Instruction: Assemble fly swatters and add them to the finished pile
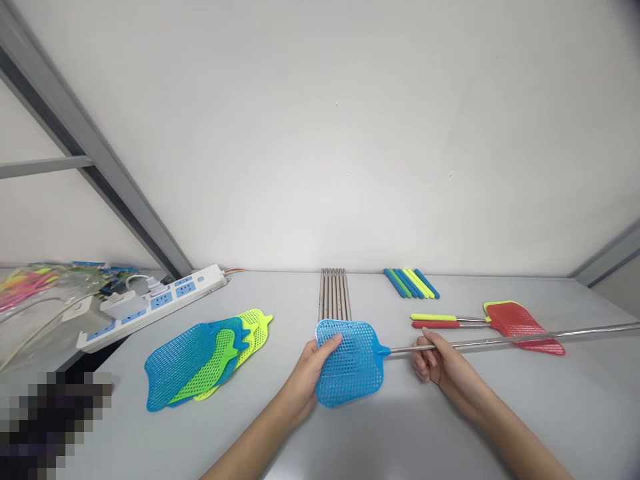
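Note:
My left hand grips the left edge of a blue fly swatter head, thumb on top of its mesh. A long metal rod runs from the head's neck out to the right. Around that rod, close to the neck, my right hand is closed. Behind the blue head lie several metal rods side by side, their near ends hidden by it. Just beyond my right hand are a yellow handle and a red handle, joined by rods to a red swatter head with a yellow one under it.
Overlapping blue, green and yellow swatter heads lie on the left. Several coloured handle grips rest near the wall. A power strip with plugs and cables sits at the back left, beside plastic bags. A metal frame post rises there.

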{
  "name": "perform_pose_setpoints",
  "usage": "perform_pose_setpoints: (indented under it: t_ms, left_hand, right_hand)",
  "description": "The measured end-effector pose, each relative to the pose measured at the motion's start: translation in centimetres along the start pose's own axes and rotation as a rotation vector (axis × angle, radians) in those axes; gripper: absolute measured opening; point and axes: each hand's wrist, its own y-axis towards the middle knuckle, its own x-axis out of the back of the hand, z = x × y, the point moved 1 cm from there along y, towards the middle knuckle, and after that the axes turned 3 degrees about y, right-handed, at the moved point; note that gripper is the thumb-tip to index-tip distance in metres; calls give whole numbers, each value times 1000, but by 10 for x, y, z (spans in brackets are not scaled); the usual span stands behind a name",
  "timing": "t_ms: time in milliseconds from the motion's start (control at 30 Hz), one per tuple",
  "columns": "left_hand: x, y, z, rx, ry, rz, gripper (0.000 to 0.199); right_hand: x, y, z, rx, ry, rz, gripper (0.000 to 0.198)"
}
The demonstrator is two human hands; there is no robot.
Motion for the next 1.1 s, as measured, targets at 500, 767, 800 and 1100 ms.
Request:
perform_pose_setpoints:
  t_ms: [500, 767, 800, 1100]
  left_hand:
    - [-1, -3, 0, -17, 110, 55, 34]
    - [4, 1, 6, -61, 230, -34, 38]
    - [3, 2, 6, -65, 242, -42, 39]
    - [2, 3, 10, -122, 354, -85, 39]
  right_hand:
    - [-6, -4, -1, 8, -50, 53, 44]
    - [-11, -6, -3, 23, 1, 112, 45]
    - [-12, -6, -3, 20, 1, 112, 45]
    - [-13, -5, -7, 5, 23, 153, 45]
